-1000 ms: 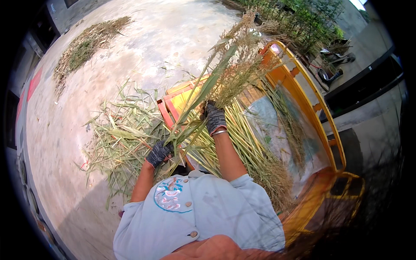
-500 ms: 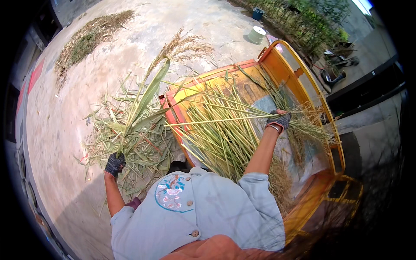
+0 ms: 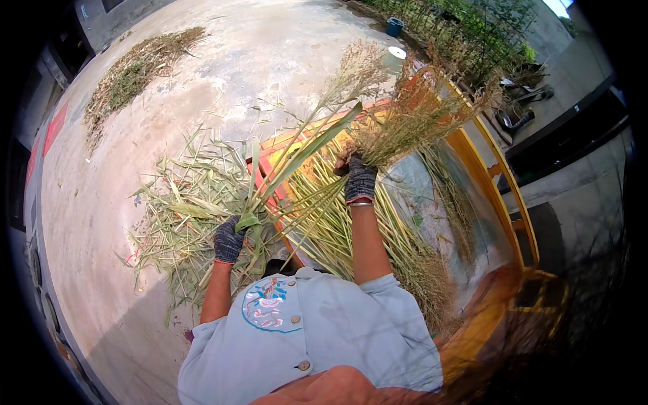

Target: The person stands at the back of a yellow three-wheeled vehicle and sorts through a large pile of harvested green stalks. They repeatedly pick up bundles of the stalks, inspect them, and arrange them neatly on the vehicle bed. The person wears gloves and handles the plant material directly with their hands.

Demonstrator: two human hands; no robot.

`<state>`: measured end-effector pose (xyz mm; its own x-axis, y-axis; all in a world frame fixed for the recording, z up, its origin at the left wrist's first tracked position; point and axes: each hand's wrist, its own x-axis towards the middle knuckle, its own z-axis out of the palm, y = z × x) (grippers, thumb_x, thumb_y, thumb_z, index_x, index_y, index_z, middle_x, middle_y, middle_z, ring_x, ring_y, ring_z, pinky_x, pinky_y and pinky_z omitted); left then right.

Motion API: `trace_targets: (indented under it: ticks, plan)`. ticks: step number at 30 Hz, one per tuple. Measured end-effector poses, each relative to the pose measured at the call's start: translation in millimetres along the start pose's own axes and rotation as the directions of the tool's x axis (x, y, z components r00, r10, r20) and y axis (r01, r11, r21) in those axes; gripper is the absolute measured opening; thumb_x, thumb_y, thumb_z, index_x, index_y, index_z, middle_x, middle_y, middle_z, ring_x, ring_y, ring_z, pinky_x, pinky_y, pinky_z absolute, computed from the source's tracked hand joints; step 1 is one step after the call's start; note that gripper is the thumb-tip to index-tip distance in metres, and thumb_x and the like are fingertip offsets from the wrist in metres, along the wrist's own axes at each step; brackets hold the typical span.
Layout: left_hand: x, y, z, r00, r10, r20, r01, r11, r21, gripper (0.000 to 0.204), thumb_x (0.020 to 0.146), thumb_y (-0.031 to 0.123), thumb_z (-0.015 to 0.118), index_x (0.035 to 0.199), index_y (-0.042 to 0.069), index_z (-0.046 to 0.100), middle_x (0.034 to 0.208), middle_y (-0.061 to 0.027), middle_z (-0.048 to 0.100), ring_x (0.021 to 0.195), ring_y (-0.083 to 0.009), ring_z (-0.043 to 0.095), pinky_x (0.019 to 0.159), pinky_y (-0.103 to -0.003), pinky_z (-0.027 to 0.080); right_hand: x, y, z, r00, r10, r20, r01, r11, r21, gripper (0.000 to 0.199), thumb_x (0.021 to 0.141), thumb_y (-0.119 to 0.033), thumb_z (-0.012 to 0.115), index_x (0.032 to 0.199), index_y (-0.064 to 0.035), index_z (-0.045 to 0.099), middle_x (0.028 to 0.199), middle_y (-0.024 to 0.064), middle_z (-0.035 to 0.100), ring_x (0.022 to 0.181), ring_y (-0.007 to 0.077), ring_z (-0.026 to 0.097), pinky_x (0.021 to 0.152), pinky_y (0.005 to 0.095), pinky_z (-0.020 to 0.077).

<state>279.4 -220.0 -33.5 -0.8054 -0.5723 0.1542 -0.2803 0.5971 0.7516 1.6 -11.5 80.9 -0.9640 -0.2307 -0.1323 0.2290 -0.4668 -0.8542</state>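
My left hand [image 3: 228, 241], in a dark knit glove, grips the lower end of a long green stalk [image 3: 304, 155] that slants up to the right and ends in a feathery seed head. My right hand [image 3: 359, 179], also gloved, is closed around a bunch of brown seed-head stalks [image 3: 418, 118] held above an orange cart [image 3: 503, 196]. Many more cut stalks [image 3: 378, 236] lie in the cart bed below my right arm.
A heap of stripped green leaves [image 3: 182, 216] covers the concrete left of the cart. Another pile of plant matter [image 3: 128, 77] lies at the far left. A blue bucket [image 3: 394, 26] and a pale round container [image 3: 395, 57] stand far off by a green hedge [image 3: 472, 34].
My left hand has come in from the far left toward the cart, gripping a green stalk. My right hand has swung left from the cart's right side, lifting a bunch of seed heads.
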Motion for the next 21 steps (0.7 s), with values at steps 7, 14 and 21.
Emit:
trace_targets:
  ticks: [7, 14, 21]
  plan:
    - [-16.6, 10.2, 20.7, 0.967, 0.225, 0.120, -0.221, 0.974, -0.047, 0.031, 0.066, 0.013, 0.066, 0.096, 0.003, 0.062, 0.086, -0.0173, 0.062, 0.081, -0.0336, 0.059, 0.074, -0.038, 0.045, 12.1, -14.1, -14.8, 0.937, 0.346, -0.050, -0.319, 0.905, 0.282, 0.020, 0.087, -0.026, 0.053, 0.079, -0.0072, 0.053, 0.062, 0.0050, 0.056, 0.045, 0.0124, 0.047, 0.038, 0.0260, 0.0368]
    - [-13.8, -24.9, -39.2, 0.927, 0.222, 0.302, -0.271, 0.953, 0.133, 0.037, 0.060, 0.013, 0.071, 0.095, 0.005, 0.062, 0.090, -0.0140, 0.063, 0.083, -0.0306, 0.059, 0.076, -0.037, 0.046, 33.8, -29.7, -60.9, 0.933, 0.195, -0.301, -0.014, 0.859, 0.512, 0.016, 0.088, -0.023, 0.049, 0.078, -0.0105, 0.045, 0.063, 0.0016, 0.051, 0.047, 0.0102, 0.042, 0.041, 0.0216, 0.0381]
    - [-12.5, -66.0, -126.4, 0.948, 0.119, 0.294, -0.157, 0.982, 0.108, 0.011, 0.069, 0.013, 0.061, 0.076, 0.004, 0.060, 0.072, -0.0143, 0.060, 0.065, -0.0308, 0.056, 0.059, -0.036, 0.043, 65.6, -49.8, -112.4, 0.878, 0.123, -0.463, 0.142, 0.856, 0.497, 0.013, 0.089, -0.020, 0.045, 0.083, -0.0086, 0.045, 0.061, 0.0019, 0.048, 0.043, 0.0089, 0.039, 0.037, 0.0210, 0.0348]
